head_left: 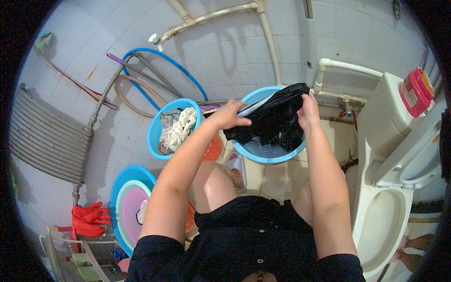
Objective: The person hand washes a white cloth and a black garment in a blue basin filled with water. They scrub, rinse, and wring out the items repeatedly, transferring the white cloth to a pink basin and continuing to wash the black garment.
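A wet black garment (275,120) with a pale strip along one side is spread over a light blue basin (270,159) of water at centre. My right hand (308,113) grips its right edge, above the basin's right rim. At the garment's left end, my left hand (230,115) has thumb and fingers spread apart. The thumb lies over the black cloth and the fingers reach beside its upper edge. Part of the garment droops over the basin's left rim. Cloudy water (263,148) shows below it.
Left of centre, a smaller blue basin (154,136) holds white and grey laundry (181,129). Nested basins (123,192) stand at lower left near red rubber gloves (89,219). A radiator (49,134) and blue hose (167,55) line the wall. A toilet (390,202) stands right, a red container (416,94) on its tank.
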The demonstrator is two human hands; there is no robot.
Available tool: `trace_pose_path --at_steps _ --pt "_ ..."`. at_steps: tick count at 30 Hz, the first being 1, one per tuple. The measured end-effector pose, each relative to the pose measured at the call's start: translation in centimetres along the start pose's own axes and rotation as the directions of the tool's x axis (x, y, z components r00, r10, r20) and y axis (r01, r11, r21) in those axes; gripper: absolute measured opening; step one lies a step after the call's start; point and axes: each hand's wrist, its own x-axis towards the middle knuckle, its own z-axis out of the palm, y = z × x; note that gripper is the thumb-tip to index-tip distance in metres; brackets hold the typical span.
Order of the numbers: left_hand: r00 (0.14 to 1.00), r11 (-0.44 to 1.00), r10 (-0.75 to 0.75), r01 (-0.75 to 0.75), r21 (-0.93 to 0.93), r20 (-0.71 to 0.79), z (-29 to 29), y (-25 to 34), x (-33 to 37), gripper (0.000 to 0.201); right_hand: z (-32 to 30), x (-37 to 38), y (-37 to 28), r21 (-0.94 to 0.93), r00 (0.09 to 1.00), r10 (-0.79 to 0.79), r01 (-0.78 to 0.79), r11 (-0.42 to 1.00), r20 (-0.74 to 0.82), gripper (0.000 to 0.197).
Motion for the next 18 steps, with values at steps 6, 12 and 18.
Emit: trace_pose_path --at_steps 6,12,18 --pt "0.893 0.911 -0.384 0.408 -0.062 0.236 4.6 -3.9 -3.0 0.044 -0.1 -0.2 -2.3 0.112 0.997 -0.046 0.053 0.992 -0.058 0.048" --pt "0.835 0.2 -0.542 0.239 -0.95 0.096 5.2 -6.7 -2.0 0.022 1.1 -2.7 -4.1 0.003 0.997 -0.079 0.079 0.997 0.019 0.038" --pt "0.794 -0.246 -0.585 0.022 -0.969 0.167 2.2 -6.2 -1.9 0.026 0.4 -2.1 -4.1 -0.379 1.0 -0.018 0.02 0.925 0.009 0.039"
